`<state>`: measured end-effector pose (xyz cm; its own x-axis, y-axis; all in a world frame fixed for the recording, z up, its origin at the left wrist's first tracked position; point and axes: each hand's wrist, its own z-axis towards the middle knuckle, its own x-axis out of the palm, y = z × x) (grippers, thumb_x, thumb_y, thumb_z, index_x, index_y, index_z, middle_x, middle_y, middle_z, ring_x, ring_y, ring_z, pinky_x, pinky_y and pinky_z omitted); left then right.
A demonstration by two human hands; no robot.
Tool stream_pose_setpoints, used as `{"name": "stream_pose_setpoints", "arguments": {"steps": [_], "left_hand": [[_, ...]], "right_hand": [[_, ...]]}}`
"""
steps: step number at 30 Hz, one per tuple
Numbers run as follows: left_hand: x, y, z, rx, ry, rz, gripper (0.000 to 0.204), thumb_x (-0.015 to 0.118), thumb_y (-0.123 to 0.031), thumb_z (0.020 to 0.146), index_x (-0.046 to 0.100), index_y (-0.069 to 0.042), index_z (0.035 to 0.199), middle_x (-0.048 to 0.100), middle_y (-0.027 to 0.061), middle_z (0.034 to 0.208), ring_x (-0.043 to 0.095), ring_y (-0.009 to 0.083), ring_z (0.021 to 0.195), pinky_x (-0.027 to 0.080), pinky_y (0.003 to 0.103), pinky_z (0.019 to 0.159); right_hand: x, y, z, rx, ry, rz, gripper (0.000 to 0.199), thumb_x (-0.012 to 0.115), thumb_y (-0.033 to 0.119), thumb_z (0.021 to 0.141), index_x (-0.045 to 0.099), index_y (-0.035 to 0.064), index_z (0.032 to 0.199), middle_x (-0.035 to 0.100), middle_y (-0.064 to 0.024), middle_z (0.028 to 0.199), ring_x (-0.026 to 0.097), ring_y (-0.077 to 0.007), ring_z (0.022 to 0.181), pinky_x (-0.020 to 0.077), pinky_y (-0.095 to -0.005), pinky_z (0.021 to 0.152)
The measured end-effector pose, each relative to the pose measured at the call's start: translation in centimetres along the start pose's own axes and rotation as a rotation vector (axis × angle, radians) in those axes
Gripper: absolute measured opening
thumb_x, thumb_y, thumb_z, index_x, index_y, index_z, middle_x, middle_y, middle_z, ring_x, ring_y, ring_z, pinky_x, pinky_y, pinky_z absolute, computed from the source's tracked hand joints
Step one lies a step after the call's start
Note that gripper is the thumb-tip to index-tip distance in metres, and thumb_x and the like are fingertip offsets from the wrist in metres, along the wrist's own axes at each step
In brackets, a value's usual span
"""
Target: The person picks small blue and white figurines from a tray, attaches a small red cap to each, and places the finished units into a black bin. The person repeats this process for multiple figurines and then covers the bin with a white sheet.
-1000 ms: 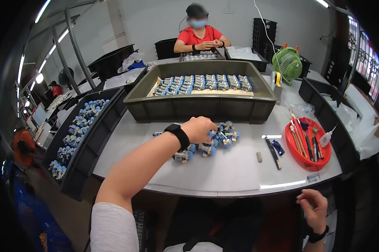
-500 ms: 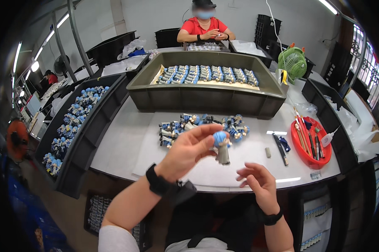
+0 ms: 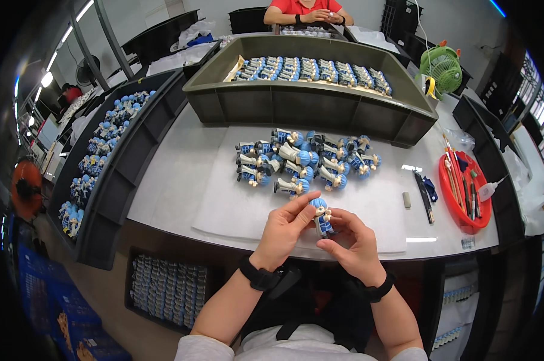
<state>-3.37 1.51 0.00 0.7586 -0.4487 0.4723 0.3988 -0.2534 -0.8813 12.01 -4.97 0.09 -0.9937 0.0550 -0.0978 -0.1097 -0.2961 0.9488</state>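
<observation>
1. Right hand [image 3: 353,243] had come in to join the left hand [image 3: 287,231] since the earlier frame; the small blue-haired toy figurine [image 3: 324,224] had turned from its plain grey back to its patterned blue front.
2. Figurine was at lower centre of frame, held over the near part of the white paper sheet [image 3: 242,210].
3. Grip: left thumb and index pinched it around the head; right fingers and thumb steadied the lower body. Neither hand was clenched.
4. Loose pile of similar blue-and-grey figurines [image 3: 296,157] lay mid-frame, just beyond the hands; large olive-grey plastic tray [image 3: 308,107] with figurines in rows sat above, upper centre.
5. Judged risk: fingertip-only contact could have let the figurine slip during turning, dropping it onto the sheet or off the near table edge.
6. Also likely: careless reaching could have knocked pile pieces together, scuffing them.
</observation>
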Motion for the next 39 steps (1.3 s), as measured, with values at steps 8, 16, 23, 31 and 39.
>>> {"name": "stream_pose_setpoints", "arguments": {"steps": [8,16,23,31,39], "left_hand": [[-0.3,-0.1,0.1,-0.002,0.002,-0.13,0.037,0.051,-0.018,0.094,0.048,-0.002,0.127,0.061,0.0099,0.11,0.058,0.0145,0.098,0.046,0.029,0.086],[-0.3,-0.1,0.0,0.016,0.006,-0.127,0.033,0.052,-0.011,0.093,0.051,-0.003,0.125,0.061,0.0056,0.107,0.059,0.0122,0.095,0.049,0.029,0.085],[0.1,-0.2,0.0,0.033,0.019,-0.063,0.034,0.054,-0.01,0.092,0.05,0.0,0.124,0.059,0.0127,0.117,0.057,0.0156,0.102,0.045,0.028,0.087],[-0.3,0.2,-0.2,0.082,-0.053,-0.048,0.033,0.057,-0.004,0.089,0.053,0.0,0.121,0.059,0.0081,0.115,0.055,0.0111,0.102,0.045,0.024,0.087],[0.6,0.0,-0.2,0.22,0.023,0.07,0.032,0.056,-0.003,0.089,0.053,0.001,0.121,0.057,0.0093,0.117,0.055,0.0112,0.102,0.046,0.024,0.086]], "right_hand": [[-0.6,0.4,-0.4,0.121,0.051,0.125,0.038,0.059,0.008,0.088,0.047,-0.0008,0.124,0.062,-0.0117,0.1,0.059,-0.0136,0.091,0.0489,-0.0274,0.079],[-0.4,0.8,-0.1,0.022,0.049,0.001,0.043,0.063,0.003,0.084,0.047,-0.0004,0.124,0.06,-0.0092,0.098,0.058,-0.0135,0.089,0.0509,-0.0267,0.076],[-0.5,-0.2,-0.4,0.071,-0.074,0.128,0.051,0.067,-0.007,0.075,0.048,0.0,0.122,0.051,-0.0091,0.104,0.058,-0.0133,0.088,0.0533,-0.0253,0.074],[-0.5,0.7,0.0,-0.012,-0.064,0.017,0.054,0.07,-0.009,0.07,0.05,0.0003,0.12,0.051,-0.0078,0.107,0.054,-0.0142,0.096,0.0529,-0.0243,0.074],[-0.6,-0.4,-0.2,0.012,-0.128,0.103,0.059,0.077,-0.002,0.067,0.051,0.0006,0.12,0.052,-0.0078,0.108,0.053,-0.0132,0.096,0.0525,-0.024,0.072]]}}
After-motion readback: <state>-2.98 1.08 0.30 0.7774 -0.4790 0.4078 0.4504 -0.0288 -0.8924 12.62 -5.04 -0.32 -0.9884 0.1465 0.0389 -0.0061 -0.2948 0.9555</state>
